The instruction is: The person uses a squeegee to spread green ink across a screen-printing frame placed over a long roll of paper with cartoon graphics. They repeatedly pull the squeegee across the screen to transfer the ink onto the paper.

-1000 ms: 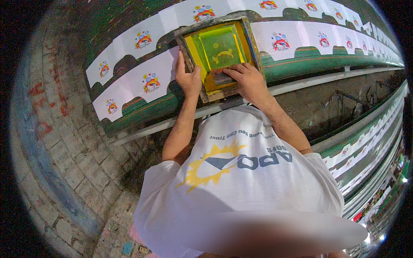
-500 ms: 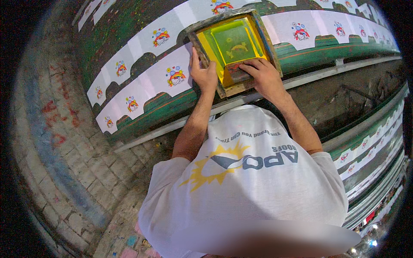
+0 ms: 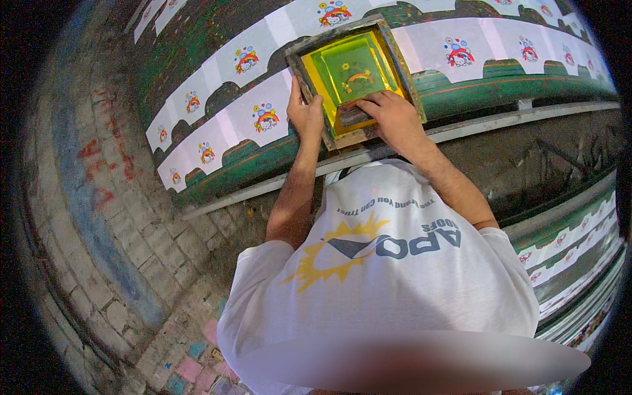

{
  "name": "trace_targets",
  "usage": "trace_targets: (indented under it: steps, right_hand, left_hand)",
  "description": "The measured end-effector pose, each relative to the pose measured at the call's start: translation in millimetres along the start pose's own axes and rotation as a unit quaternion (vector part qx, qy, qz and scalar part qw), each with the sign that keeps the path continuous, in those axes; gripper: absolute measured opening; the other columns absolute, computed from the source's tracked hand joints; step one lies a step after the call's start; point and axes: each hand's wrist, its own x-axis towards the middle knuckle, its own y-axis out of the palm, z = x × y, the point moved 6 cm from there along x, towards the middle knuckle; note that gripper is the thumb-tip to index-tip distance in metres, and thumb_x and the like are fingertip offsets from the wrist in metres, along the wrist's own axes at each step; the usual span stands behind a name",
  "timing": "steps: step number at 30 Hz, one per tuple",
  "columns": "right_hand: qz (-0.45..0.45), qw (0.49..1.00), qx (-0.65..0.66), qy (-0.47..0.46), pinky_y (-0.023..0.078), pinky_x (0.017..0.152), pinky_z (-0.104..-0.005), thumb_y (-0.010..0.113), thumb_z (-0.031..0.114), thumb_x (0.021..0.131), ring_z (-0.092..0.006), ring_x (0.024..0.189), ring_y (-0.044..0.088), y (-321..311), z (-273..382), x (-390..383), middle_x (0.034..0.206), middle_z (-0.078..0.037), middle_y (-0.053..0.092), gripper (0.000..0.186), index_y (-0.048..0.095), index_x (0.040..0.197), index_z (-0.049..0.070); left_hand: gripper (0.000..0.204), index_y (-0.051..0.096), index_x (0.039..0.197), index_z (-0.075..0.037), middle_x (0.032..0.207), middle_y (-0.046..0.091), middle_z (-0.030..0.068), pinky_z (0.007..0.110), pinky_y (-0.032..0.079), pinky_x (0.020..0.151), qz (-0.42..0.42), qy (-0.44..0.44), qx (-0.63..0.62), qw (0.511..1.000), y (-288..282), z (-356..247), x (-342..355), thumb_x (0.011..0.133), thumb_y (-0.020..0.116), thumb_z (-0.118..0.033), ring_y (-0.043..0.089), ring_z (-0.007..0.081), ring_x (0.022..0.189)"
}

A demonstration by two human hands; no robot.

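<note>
A screen-printing frame (image 3: 352,139) with a wooden rim and a yellow-green mesh lies tilted on the long green table, over the nearer row of white cut sheets. Through its mesh a small rainbow design shows. My left hand (image 3: 307,115) grips the frame's left side, thumb on the near side of the rim and fingers along its outer edge. Inside the frame, near its lower edge, my right hand (image 3: 395,120) holds a dark brown squeegee (image 3: 353,116) against the mesh. Its fingers partly cover the squeegee's right end.
White sheets with colourful cartoon prints (image 3: 266,117) run in curved rows to both sides of the frame. A pale metal rail (image 3: 461,134) edges the green table (image 3: 454,92). Behind me, at lower right, stands another table with printed sheets (image 3: 559,240). Paving bricks (image 3: 141,253) cover the floor at left.
My right hand and the squeegee have moved slightly left and toward me within the frame. My left hand keeps its grip on the rim. The whole view has shifted a little.
</note>
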Motion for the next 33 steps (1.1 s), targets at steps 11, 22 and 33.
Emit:
trace_targets:
  steps: [11,22,33]
  right_hand:
    - [-0.073,0.997,-0.004,-0.026,0.056,0.103,-0.0457,0.068,-0.006,0.077,-0.0352,0.118,0.067,0.8,-5.5,21.8,0.126,-0.011,0.071,0.055,0.073,0.13,0.009]
    - [0.039,0.999,-0.021,0.013,0.058,0.094,-0.0487,0.078,0.008,0.088,-0.0402,0.11,0.071,-1.1,-51.5,133.7,0.112,-0.016,0.077,0.038,0.076,0.126,0.012]
    - [0.065,0.996,-0.03,0.054,0.057,0.099,-0.0489,0.071,-0.002,0.083,-0.0412,0.116,0.069,5.5,-40.5,103.1,0.121,-0.017,0.076,0.048,0.076,0.129,0.012]
  left_hand:
    - [0.082,0.048,0.159,0.007,0.155,0.06,0.0258,0.038,0.047,0.117,0.0,0.005,0.056,0.998,-0.5,17.2,3.7,0.081,0.072,0.002,0.061,0.0316,0.14]
    - [0.083,0.051,0.158,0.004,0.153,0.061,0.0255,0.043,0.042,0.122,-0.026,0.067,0.101,0.992,-0.4,14.3,1.0,0.079,0.076,-0.002,0.058,0.0366,0.143]
    - [0.085,0.051,0.157,0.003,0.153,0.059,0.027,0.046,0.041,0.123,-0.029,0.07,0.113,0.991,1.9,8.9,-2.3,0.077,0.079,-0.005,0.056,0.0409,0.143]
